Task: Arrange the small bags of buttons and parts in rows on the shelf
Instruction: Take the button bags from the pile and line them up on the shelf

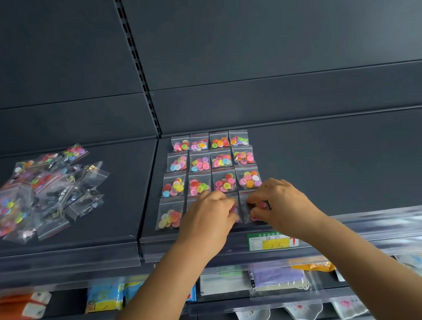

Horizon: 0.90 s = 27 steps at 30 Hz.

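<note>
Small clear bags of coloured buttons lie in neat rows, several across, on the dark shelf. The front row shows one uncovered bag at its left. My left hand lies over the middle bags of that front row, fingers curled down on one. My right hand pinches the rightmost front bag by its edge. A loose heap of unsorted bags, buttons and dark metal parts, sits on the left shelf section.
A green and yellow price tag hangs on the shelf's clear front rail. Lower shelves hold packaged goods. A slotted upright divides the two shelf sections. Bare shelf stretches to the right of the rows.
</note>
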### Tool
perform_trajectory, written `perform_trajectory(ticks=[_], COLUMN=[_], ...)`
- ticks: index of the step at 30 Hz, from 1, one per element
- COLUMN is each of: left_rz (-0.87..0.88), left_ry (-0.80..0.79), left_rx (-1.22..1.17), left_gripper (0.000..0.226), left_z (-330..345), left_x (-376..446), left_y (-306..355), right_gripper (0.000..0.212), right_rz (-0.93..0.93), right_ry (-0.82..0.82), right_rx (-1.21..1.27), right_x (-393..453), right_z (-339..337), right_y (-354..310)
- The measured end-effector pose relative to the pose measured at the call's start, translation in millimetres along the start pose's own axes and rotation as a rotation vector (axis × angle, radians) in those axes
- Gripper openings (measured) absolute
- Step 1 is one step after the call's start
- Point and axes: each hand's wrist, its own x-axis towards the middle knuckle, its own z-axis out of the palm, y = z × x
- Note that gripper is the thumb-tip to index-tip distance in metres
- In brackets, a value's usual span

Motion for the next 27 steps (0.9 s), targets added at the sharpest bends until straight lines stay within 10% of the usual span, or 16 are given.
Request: perform_trajectory(ticks=[27], left_rz=[-0.096], left_ry=[0.171], left_rx=[0.118], left_gripper=[0.057], left_z=[-58.9], left_x=[-4.4], left_y=[-47.0], right_gripper=[0.058], right_rz=[-0.122], right_ry=[0.045], right_rx=[-0.031], right_x=[53.0], right_z=[-7.2], right_y=[-65.9])
